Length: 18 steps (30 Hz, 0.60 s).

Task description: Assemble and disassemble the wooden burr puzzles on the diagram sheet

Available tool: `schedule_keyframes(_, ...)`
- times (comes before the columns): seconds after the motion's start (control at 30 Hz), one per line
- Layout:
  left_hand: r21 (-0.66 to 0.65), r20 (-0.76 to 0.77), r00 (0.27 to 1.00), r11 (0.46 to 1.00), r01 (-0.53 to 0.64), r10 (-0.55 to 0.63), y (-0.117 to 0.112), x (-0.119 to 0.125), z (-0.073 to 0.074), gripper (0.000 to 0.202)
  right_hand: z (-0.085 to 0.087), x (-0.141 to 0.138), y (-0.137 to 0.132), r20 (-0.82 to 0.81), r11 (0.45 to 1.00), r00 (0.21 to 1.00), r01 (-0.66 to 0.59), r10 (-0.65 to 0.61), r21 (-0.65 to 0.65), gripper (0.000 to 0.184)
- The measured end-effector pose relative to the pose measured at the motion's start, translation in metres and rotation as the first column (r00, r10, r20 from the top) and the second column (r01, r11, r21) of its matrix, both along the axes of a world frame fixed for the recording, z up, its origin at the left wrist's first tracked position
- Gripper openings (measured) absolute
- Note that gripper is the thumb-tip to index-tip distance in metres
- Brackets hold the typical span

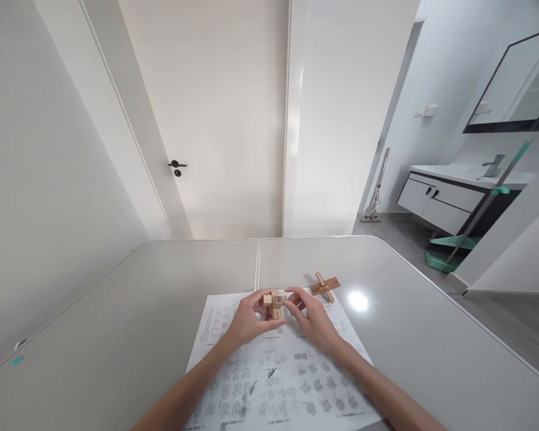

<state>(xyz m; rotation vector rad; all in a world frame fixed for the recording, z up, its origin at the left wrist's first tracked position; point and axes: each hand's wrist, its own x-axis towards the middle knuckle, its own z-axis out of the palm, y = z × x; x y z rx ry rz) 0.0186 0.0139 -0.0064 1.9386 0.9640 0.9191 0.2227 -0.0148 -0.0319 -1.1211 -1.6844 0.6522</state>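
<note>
A small pale wooden block puzzle (274, 304) sits between both of my hands, just above a printed instruction sheet (278, 377) on the grey table (117, 335). My left hand (247, 320) pinches its left side with thumb and fingers. From the right, my right hand (309, 314) grips the puzzle with its fingertips. A darker wooden cross-shaped puzzle (324, 285) lies on the table just beyond my right hand, touched by neither hand.
The table's seam (257, 263) runs down the middle. A white door with a black handle (176, 164) stands behind the table. At the right are a washbasin cabinet (440, 200), a mirror, a green dustpan (444, 251) and a mop.
</note>
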Motion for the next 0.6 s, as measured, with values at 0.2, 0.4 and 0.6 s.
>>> schedule_keyframes(0.2, -0.019, 0.041, 0.995, 0.996, 0.089, -0.088, -0.003, -0.001, 0.009, 0.057, 0.009, -0.001, -0.004, -0.038, 0.980, 0.984, -0.174, 0.172, -0.093, 0.035)
schedule_keyframes(0.4, 0.090, -0.028, 0.996, 0.992, 0.083, -0.081, -0.002, -0.006, 0.008, 0.063, 0.012, 0.000, -0.006, -0.198, 0.915, 0.946, -0.304, 0.258, -0.264, 0.042)
schedule_keyframes(0.6, 0.222, -0.145, 0.982, 0.963, 0.153, -0.122, 0.002, -0.012, 0.010, 0.063, 0.009, 0.000, -0.003, -0.473, 0.777, 0.814, -0.524, 0.336, -0.348, 0.045)
